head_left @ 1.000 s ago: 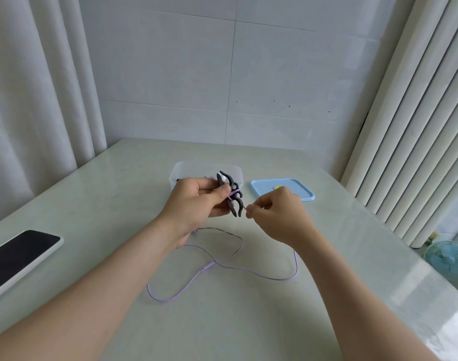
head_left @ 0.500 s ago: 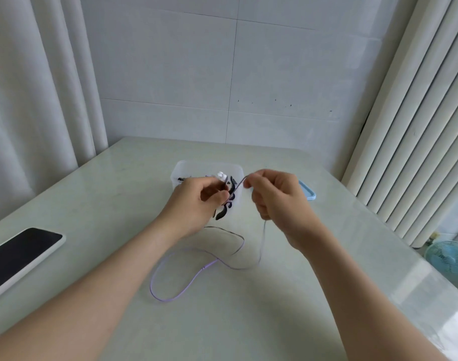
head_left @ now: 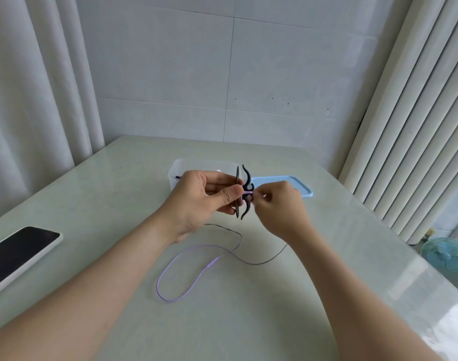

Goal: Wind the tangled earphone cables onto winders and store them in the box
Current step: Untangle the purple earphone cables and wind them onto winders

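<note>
Left hand (head_left: 204,196): fingers and thumb curled on black winder (head_left: 245,178), held upright off the counter (head_left: 118,191) to steady its hub. Right hand (head_left: 280,207): curled, pinching purple cable (head_left: 211,263) against that hub, judged to feed a turn. Slack looped on counter nearer than both hands, free to draw. Open box (head_left: 174,173) just behind left hand, lid (head_left: 304,190) behind right, ready for storing.

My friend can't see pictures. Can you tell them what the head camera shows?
The left hand holds a black winder while the right hand pinches a purple earphone cable against its middle. The rest of the cable lies looped on the pale table. Behind are a clear box and a blue lid; a phone lies at the left.
</note>
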### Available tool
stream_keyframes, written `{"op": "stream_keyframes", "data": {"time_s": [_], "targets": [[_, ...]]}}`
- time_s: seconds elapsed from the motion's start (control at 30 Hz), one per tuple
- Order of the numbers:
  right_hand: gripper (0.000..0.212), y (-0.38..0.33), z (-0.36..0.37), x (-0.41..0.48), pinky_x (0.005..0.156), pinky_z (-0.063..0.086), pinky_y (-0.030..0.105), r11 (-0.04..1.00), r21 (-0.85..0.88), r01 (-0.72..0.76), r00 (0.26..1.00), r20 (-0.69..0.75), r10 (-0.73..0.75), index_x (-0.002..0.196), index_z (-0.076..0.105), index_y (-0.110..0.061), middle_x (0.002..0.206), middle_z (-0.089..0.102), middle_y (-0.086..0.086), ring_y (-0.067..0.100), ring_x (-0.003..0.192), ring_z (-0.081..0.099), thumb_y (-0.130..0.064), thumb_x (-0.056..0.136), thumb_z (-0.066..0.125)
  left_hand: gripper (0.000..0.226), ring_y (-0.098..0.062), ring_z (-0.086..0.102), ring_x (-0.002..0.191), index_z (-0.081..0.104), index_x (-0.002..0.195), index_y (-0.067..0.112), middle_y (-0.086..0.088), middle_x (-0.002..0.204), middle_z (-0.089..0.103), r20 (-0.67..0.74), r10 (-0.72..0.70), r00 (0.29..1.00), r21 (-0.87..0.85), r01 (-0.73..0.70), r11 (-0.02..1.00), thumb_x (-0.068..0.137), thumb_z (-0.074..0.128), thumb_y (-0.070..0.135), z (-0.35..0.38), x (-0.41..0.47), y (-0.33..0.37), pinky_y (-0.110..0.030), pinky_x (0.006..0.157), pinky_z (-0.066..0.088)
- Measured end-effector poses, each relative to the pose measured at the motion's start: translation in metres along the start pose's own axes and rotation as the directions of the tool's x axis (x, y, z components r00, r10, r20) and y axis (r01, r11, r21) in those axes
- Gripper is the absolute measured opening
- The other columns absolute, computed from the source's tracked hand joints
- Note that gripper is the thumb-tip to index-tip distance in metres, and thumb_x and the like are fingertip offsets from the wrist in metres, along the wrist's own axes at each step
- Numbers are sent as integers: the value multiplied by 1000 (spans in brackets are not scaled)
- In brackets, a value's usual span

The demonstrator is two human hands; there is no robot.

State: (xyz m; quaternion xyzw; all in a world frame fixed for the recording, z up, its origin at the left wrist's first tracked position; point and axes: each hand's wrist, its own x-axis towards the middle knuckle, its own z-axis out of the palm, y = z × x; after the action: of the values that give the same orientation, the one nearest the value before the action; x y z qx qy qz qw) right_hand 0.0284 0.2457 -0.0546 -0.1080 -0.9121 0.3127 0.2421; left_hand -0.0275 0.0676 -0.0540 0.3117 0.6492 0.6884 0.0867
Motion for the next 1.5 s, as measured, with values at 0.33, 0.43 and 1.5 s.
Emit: {"op": "stream_keyframes", "data": {"time_s": [0.33, 0.43, 1.5], "targets": [[26, -27, -12, -19, 46, 26, 16, 968, 202, 147, 886, 409, -219, 80, 83, -20, 44, 28, -10, 12, 45, 26, -14, 94, 62, 16, -17, 76, 74, 78, 105, 4, -9, 84, 80, -304, -95, 948, -72, 77, 994, 94, 77, 17, -6, 4, -3, -27, 70, 62], [26, -27, -17, -17, 47, 26, 24, 934, 335, 123, 916, 325, -237, 76, 80, -17, 51, 30, -1, 16, 50, 26, -15, 95, 62, 15, -16, 78, 83, 78, 108, 11, -2, 86, 81, -293, -48, 955, 89, 78, 993, 95, 78, 19, -11, 5, -6, -28, 78, 62], [33, 26, 2, 12, 57, 44, 35, 996, -56, -63, 996, -69, 59, 78, 75, -8, 59, 57, 12, 33, 65, 51, -30, 87, 52, 20, -16, 75, 97, 73, 118, 7, -7, 109, 80, 59, 34, 998, 131, -42, 990, 98, 70, 8, -4, 1, 2, -28, 83, 59]]}}
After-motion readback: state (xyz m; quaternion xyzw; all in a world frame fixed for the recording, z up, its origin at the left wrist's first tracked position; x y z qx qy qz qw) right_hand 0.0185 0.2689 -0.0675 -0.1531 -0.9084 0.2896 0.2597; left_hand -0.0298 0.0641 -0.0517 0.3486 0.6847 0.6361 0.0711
